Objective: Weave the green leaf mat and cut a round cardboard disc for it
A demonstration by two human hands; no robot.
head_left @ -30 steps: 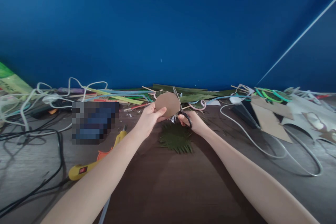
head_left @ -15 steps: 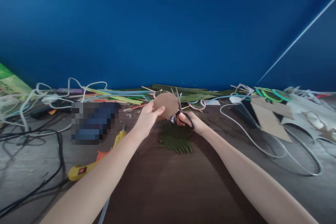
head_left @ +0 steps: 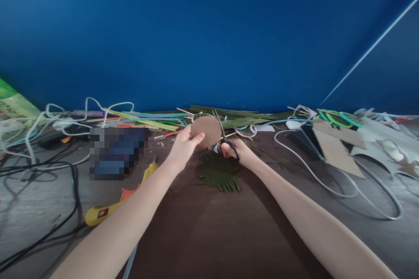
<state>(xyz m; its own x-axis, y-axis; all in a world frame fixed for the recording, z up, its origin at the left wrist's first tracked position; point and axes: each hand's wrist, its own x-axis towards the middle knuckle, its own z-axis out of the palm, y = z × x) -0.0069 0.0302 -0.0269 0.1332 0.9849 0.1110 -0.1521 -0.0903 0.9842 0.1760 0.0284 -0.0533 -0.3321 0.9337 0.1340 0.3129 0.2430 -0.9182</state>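
Note:
Between thumb and fingers, my left hand (head_left: 185, 143) grips a round cardboard disc (head_left: 207, 131) by its left side, held up above the table. In my right hand (head_left: 240, 152) is a pair of black-handled scissors (head_left: 229, 142), fingers in the loops. Their blades point up and lie at the disc's right edge; whether they touch it I cannot tell. Below both hands, a dark green fringed piece (head_left: 220, 172) rests flat on the brown table.
To the left lie a yellow glue gun (head_left: 104, 213), a pixelated dark device (head_left: 119, 152) and tangled cables (head_left: 36, 161). Green strips (head_left: 242, 120) and coloured sticks lie along the blue wall (head_left: 209, 39). Cardboard scraps (head_left: 338, 148) and a white cable (head_left: 327, 189) are at right.
The scissors have tilted left, and their blades are closer together. The disc has shifted very slightly left and down with my left hand.

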